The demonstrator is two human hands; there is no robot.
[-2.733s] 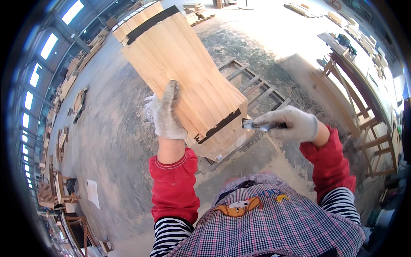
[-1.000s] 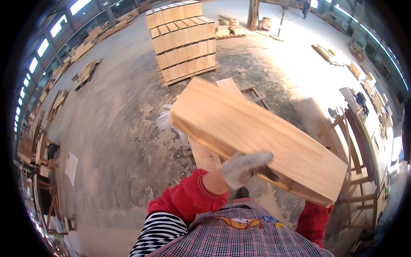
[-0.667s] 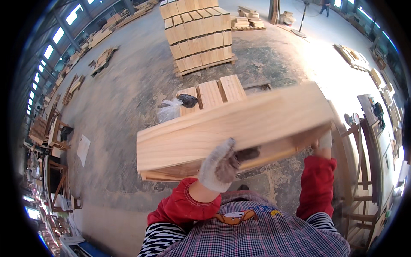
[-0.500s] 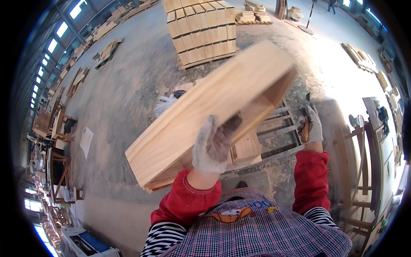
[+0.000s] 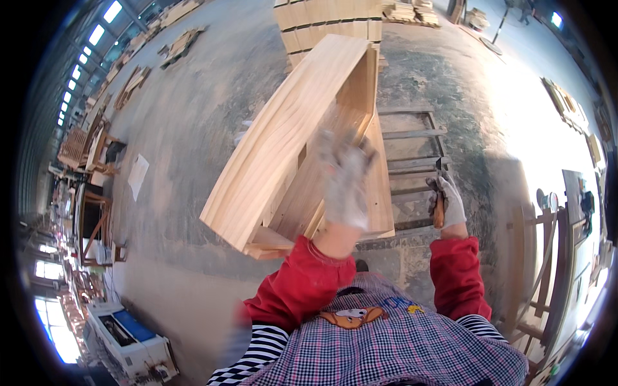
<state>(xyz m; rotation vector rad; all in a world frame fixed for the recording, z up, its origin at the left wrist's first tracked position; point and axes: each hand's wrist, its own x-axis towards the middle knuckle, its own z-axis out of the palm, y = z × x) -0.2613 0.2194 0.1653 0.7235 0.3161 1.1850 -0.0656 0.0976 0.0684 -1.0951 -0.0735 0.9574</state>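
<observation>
A long pale wooden box (image 5: 283, 132) stands tilted in front of me, its hollow inside turned toward the right. My left hand (image 5: 347, 183), in a whitish glove with dark stains, is over the open side of the box. Its fingers are smeared by motion, so whether they grip the wood is unclear. Right of the box, my gloved right hand (image 5: 449, 204) is closed round the wooden handle of a scraper-like tool (image 5: 440, 211) with a short dark blade pointing away from me. Another pale wooden piece (image 5: 381, 193) shows behind the box, partly hidden.
A slatted pallet (image 5: 412, 135) lies on the dusty concrete floor beyond the box. Farther off rises a stack of wooden boxes (image 5: 328, 22). A wooden rack (image 5: 547, 257) stands close on my right; a white machine (image 5: 132, 341) is at lower left.
The box has turned to a steeper angle, and more of its inside shows. My left hand has moved right across it. My right hand, still holding the tool, sits slightly left and lower in view.
</observation>
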